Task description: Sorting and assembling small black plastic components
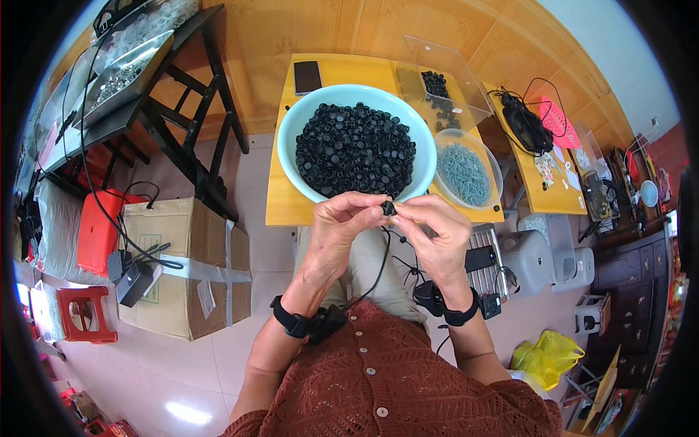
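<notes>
Just in front of the near rim of a pale blue basin, my two hands meet. My left hand is closed, with a small black plastic cap pinched between thumb and forefinger. Thumb and forefinger of my right hand are pressed together against the cap's right side; whether they grip something tiny there is hidden. Inside the basin lies a heap of similar black caps. To its right stands a clear round tub full of thin grey-blue metal pieces, perhaps screws or pins.
The basin and tub rest on a yellow table with a phone and a clear box at the back, black parts beside it. A cardboard box sits at left, near a dark table. Cables hang below my hands.
</notes>
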{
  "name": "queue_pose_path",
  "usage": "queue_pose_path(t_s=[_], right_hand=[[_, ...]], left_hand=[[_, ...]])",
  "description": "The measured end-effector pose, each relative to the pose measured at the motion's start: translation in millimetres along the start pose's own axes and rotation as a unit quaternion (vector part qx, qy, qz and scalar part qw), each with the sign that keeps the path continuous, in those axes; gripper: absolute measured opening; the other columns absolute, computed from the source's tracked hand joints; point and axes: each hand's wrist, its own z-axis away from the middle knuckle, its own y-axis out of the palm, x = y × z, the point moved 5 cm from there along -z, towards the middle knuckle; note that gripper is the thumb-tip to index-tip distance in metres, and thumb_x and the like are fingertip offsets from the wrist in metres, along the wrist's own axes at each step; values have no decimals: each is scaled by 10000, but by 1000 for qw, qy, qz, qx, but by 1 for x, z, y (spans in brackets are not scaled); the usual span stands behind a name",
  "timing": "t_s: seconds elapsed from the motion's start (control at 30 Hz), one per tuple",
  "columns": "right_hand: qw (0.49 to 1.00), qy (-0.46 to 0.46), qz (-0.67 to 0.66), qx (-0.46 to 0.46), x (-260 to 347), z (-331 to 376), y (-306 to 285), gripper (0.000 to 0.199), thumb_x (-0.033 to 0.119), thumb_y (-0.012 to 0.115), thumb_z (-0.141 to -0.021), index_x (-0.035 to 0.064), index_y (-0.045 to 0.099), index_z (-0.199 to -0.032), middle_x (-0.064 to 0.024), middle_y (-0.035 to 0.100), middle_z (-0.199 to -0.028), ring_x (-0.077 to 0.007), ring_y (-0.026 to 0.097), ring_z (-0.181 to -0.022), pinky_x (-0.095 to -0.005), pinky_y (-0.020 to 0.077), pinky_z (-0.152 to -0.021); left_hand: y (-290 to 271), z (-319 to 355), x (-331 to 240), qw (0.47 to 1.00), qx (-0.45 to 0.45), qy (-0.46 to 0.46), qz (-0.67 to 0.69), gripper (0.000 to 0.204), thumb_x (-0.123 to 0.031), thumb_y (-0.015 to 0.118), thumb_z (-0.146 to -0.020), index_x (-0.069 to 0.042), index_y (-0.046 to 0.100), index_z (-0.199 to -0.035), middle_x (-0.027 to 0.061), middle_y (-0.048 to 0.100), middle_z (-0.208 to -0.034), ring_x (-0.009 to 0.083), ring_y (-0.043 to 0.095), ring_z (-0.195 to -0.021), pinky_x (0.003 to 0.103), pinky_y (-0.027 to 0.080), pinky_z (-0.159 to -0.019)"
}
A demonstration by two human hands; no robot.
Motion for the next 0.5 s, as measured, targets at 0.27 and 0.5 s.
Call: queue_pose_path(t_s=[0.27, 0.5], right_hand=[[1000, -6, 22, -8, 5, 2, 2, 173, -75, 699, -673, -20, 653, -831, -117, 633, -792, -195, 624, -667, -268, 495, -567], [998, 49, -35, -15, 4, 1, 4, 194, -92, 673, -690, -18, 639, -866, -105, 633, -804, -171, 633, -676, -267, 502, -582]], left_hand=[[3, 1, -8, 999, 1, 16, -51, 148, -4, 649, -792, -16, 663, -940, 93, 647, -937, 143, 626, -819, 270, 540, -745], [1, 3, -8, 998, 5, 8, -66, 158, -14, 638, -805, -2, 648, -963, 109, 651, -938, 159, 636, -818, 282, 542, -760]])
